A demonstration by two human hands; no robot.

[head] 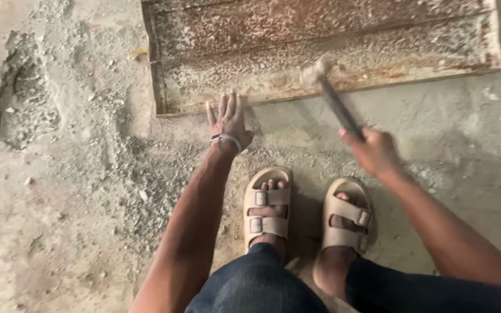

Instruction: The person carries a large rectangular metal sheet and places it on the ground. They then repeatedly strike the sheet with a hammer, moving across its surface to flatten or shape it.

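Sandalled feet point(305, 217) on gritty concrete floor point(88, 191); left hand point(229, 120) spread flat, right hand point(374, 152) gripping hammer point(331, 95).

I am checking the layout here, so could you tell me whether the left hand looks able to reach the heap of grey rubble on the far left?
Probably not without shifting: the left hand rests by the rusty metal panel, well apart from the rubble heap, though bare floor lies between.

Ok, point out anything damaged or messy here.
The metal panel is rusted and caked with pale crust. Loose rubble and grit litter the floor at left. The hammer in the right hand is motion-blurred.
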